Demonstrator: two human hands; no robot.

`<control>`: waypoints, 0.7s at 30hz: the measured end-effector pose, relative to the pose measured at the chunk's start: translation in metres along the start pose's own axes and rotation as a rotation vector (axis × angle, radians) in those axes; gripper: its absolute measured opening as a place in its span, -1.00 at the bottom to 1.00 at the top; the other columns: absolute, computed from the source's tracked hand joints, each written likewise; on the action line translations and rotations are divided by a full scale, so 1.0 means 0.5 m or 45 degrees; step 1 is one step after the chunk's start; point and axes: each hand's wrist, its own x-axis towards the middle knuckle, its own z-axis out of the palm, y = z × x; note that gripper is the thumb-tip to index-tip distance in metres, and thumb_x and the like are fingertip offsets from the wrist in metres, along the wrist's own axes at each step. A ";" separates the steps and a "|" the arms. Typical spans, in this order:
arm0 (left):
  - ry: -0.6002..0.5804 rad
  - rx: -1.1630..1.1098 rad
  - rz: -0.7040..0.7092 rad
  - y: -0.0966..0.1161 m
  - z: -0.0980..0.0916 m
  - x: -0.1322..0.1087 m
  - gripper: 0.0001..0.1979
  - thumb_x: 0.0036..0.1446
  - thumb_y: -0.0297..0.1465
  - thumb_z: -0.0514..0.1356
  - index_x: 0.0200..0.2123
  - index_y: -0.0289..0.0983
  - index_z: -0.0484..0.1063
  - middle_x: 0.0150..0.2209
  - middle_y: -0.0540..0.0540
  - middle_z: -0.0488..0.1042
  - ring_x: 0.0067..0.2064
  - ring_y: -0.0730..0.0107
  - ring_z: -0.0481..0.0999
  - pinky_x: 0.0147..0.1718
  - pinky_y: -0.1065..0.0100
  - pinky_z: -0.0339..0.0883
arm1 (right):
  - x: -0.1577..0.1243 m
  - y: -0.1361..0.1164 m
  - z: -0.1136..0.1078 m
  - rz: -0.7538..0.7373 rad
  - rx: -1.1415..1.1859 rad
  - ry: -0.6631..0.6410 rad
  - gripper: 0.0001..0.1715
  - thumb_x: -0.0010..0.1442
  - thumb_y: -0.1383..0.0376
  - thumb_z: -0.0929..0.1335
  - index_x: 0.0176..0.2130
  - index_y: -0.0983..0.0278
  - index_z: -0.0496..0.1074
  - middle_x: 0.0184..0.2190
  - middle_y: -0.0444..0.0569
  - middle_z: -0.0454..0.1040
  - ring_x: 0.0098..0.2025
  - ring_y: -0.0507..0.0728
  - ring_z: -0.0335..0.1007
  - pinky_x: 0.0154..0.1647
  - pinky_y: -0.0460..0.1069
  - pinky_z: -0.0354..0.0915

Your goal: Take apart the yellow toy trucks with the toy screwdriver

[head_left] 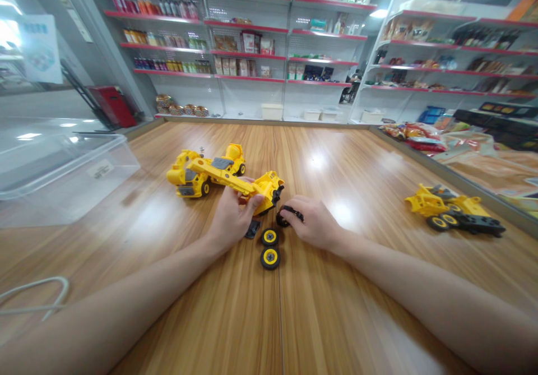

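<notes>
My left hand point(236, 213) is closed around a yellow toy vehicle body point(265, 190) with a long yellow arm stretching back to the left. Close to its black-edged end, my right hand point(313, 221) pinches a small black toy part point(290, 214), partly hidden by the fingers. Between the hands, two black toy wheels with yellow hubs lie on the table, an upper wheel point(269, 236) and a lower wheel point(270, 258). A flat black piece point(253, 229) rests beside my left fingers. Behind stands a yellow toy truck point(189, 179) with a mixer drum point(235, 153).
Another group of yellow and black toy vehicle parts point(456, 212) sits on the wooden table point(328, 308) at right. A clear plastic bin point(75, 179) stands at left, above a white cable point(63, 291). Stocked shelves point(247, 55) line the back; packaged goods point(424, 134) lie beyond the right edge.
</notes>
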 end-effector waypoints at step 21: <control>-0.022 -0.236 0.189 0.005 -0.001 -0.003 -0.74 0.21 -0.33 0.21 -0.06 -0.23 0.29 -0.05 -0.17 0.38 -0.09 0.29 0.48 -0.15 0.24 0.45 | -0.007 0.002 0.001 -0.138 0.035 0.243 -0.55 0.25 0.28 0.37 0.11 0.22 0.26 -0.26 -0.07 0.50 -0.31 0.06 0.48 -0.29 -0.07 0.37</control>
